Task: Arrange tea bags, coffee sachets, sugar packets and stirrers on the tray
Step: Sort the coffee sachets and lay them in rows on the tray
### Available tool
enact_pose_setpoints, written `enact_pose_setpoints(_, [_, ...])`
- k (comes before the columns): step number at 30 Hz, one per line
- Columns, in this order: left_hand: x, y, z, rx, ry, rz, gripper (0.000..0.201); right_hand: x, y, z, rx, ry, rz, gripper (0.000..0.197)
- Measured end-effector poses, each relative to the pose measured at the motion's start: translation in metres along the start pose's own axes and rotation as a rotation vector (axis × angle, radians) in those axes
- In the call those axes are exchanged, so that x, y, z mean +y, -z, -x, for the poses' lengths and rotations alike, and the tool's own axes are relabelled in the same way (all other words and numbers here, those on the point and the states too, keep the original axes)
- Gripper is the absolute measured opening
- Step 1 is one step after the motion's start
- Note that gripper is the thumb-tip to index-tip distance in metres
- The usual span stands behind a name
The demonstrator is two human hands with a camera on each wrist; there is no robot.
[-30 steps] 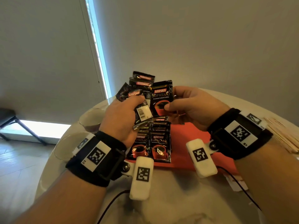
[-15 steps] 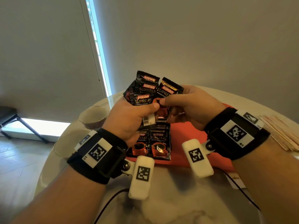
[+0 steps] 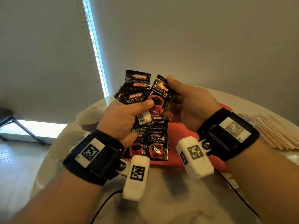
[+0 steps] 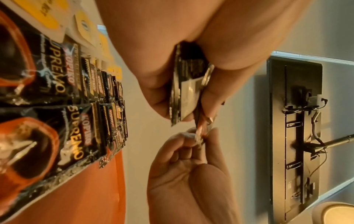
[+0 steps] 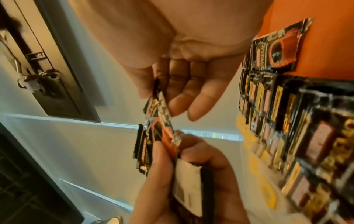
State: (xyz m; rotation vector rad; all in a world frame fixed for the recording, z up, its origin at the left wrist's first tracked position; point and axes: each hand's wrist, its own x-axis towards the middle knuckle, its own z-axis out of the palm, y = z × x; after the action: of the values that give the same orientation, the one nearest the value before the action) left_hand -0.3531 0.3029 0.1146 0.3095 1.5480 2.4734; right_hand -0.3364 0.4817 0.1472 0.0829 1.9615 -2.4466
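One coffee sachet [image 3: 159,94] – upright, tilted right – in right hand [image 3: 187,102].

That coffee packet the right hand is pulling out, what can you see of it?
The coffee sachet is glossy black foil printed KOPIKO SUPREMO, with a red cup of dark coffee. It tilts upright above the orange tray. The right hand pinches its top corner; the left hand, gripping the fanned bunch, thumbs its lower edge.

Bare forearms; each wrist wears a black strap [image 3: 97,160] with a square-code tag and white camera block [image 3: 136,177], apparently cabled.
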Motion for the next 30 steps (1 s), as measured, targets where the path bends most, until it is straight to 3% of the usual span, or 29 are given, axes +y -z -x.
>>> enact_pose_setpoints(3, [-0.003, 0.001, -0.002, 0.030, -0.047, 0.030, 0.049, 0.000, 0.000, 0.002, -0.153, -0.001, 0.094, 0.014])
enact_pose_setpoints(5, [-0.003, -0.001, -0.001, 0.042, -0.053, 0.029, 0.053, 0.001, 0.000, 0.002, -0.161, 0.016, 0.112, 0.011])
enact_pose_setpoints(8, [-0.003, -0.001, -0.002, 0.084, -0.059, 0.024, 0.048, 0.001, 0.001, 0.000, -0.086, 0.060, 0.087, 0.013])
enact_pose_setpoints(13, [-0.002, 0.004, -0.008, 0.149, -0.001, 0.034, 0.009, -0.006, 0.031, -0.018, 0.199, 0.123, 0.043, 0.014])
enact_pose_setpoints(20, [-0.005, 0.003, -0.011, 0.209, 0.015, 0.011, 0.033, 0.027, 0.080, -0.041, 0.446, -0.133, 0.229, 0.009])
enact_pose_setpoints(30, [-0.002, 0.007, -0.011, 0.201, 0.012, 0.054, 0.040, 0.039, 0.074, -0.051, 0.332, -0.283, 0.417, 0.008])
